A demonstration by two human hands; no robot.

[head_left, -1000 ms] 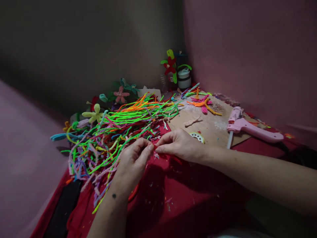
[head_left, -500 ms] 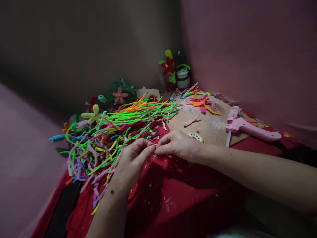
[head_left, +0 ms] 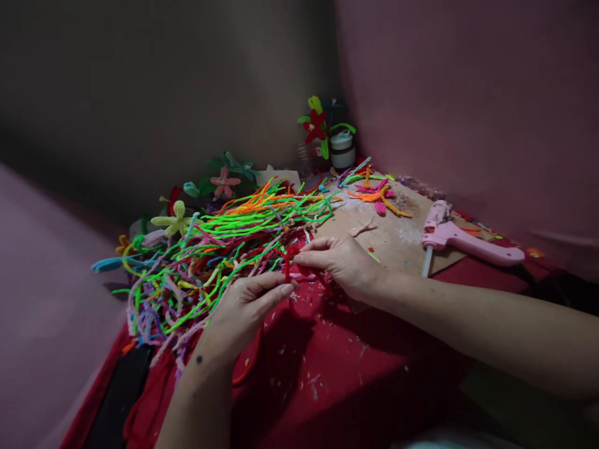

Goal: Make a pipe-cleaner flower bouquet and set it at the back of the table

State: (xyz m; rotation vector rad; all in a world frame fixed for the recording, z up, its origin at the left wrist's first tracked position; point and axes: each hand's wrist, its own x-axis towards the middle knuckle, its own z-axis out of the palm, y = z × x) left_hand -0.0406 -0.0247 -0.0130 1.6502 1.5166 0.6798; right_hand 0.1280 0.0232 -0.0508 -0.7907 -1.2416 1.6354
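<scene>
A red pipe cleaner (head_left: 287, 267) stands bent between my two hands, just above the red cloth. My left hand (head_left: 248, 305) pinches its lower end between thumb and forefinger. Higher and to the right, my right hand (head_left: 341, 262) grips the upper part with its fingertips. Part of the red pipe cleaner is hidden behind the fingers. Right behind my left hand lies a big heap of coloured pipe cleaners (head_left: 243, 219), mostly green and orange on top. Under my left wrist the red handle (head_left: 246, 374) of some tool shows in part.
A pink glue gun (head_left: 472, 242) rests at the right on a brown board (head_left: 402, 227), beside an orange and pink pipe-cleaner piece (head_left: 381, 194). Finished pipe-cleaner flowers (head_left: 223, 182) and a lidded jar (head_left: 343, 149) stand at the back. Small clippings litter the red cloth (head_left: 337, 362).
My right hand has moved up and slightly away from my left, so the red pipe cleaner now shows between them. The whole view has shifted a little.
</scene>
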